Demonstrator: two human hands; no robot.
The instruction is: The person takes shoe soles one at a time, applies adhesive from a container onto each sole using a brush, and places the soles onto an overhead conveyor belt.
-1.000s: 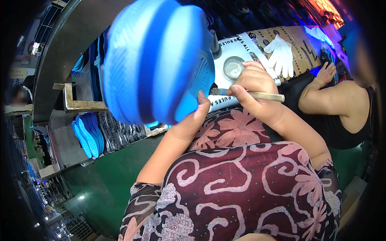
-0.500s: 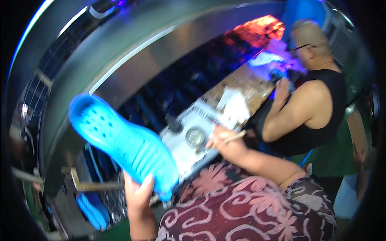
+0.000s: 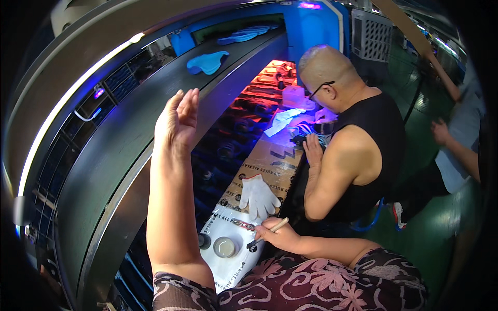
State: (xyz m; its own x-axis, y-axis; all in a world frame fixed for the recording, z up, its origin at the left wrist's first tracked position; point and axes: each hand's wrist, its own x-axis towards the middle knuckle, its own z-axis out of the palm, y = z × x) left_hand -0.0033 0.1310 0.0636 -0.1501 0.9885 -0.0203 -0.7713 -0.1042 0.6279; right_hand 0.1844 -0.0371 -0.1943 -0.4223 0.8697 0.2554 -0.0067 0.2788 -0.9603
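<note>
My left hand (image 3: 178, 120) is raised over the edge of the dark conveyor belt (image 3: 116, 140). Its fingers are stretched out, slightly bent, and nothing is in them. Beyond it, a light blue shoe-like piece (image 3: 207, 62) lies on the belt, apart from the fingers. My right hand (image 3: 280, 236) grips a thin brush with a wooden handle (image 3: 280, 224), its dark tip pointing down over the white-covered bench. Beside that tip stands a round jar of greyish liquid (image 3: 225, 248), with a small dark cup (image 3: 204, 240) to its left. A white knitted glove (image 3: 259, 198) lies just past my right hand.
A co-worker in a black sleeveless top (image 3: 358, 142) leans over the bench (image 3: 270, 161) at the right. Between bench and belt runs a dark trough (image 3: 228, 140), glowing red at its far end. More blue pieces (image 3: 246, 34) lie farther along the belt. Another person (image 3: 456, 150) is at far right.
The blue clog is out of my left hand, which has moved up and forward over the belt. My view has swung to the right. The brush is still in my right hand.
</note>
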